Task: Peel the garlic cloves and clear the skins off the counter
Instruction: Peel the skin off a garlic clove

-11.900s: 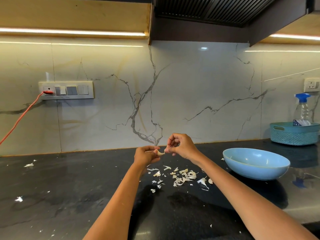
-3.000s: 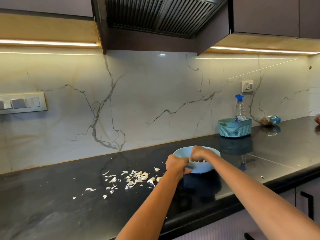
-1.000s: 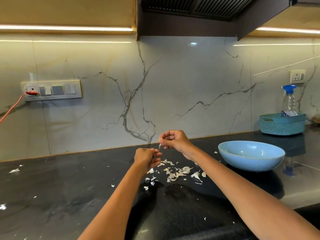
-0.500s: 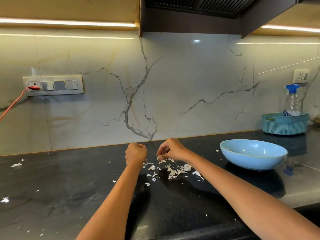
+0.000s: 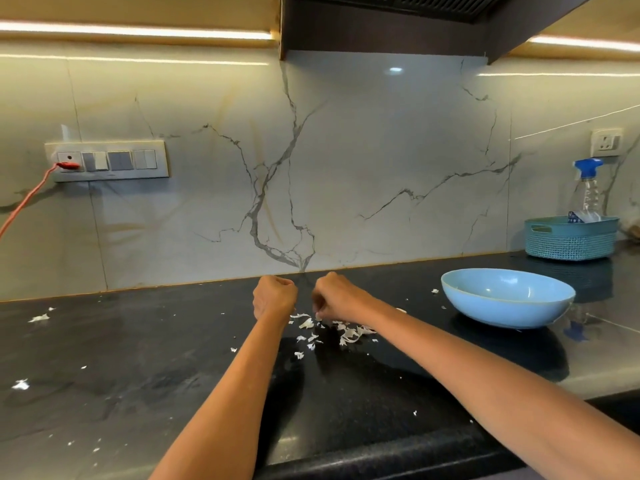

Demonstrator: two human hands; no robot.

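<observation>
A pile of white garlic skins [image 5: 341, 329] lies on the black counter [image 5: 138, 375]. My right hand [image 5: 337, 299] hovers over the pile's far edge with its fingers curled down, and the fingertips pinch a small white garlic piece [image 5: 317, 317]. My left hand [image 5: 274, 295] is a closed fist just left of the pile; nothing shows in it, and its inside is hidden. A light blue bowl [image 5: 505, 301] stands to the right of the pile; what lies in it is hidden by its rim.
Stray skin bits lie at the counter's left [image 5: 38, 318], near the bowl [image 5: 435, 291] and by the front edge [image 5: 414, 413]. A teal basket [image 5: 569, 239] with a spray bottle [image 5: 587, 192] stands at the back right. An orange cable [image 5: 24, 206] hangs from the wall socket.
Both hands have come down from above the counter to the skin pile, and the fists have closed and moved a little apart. The pile and the bowl have not moved.
</observation>
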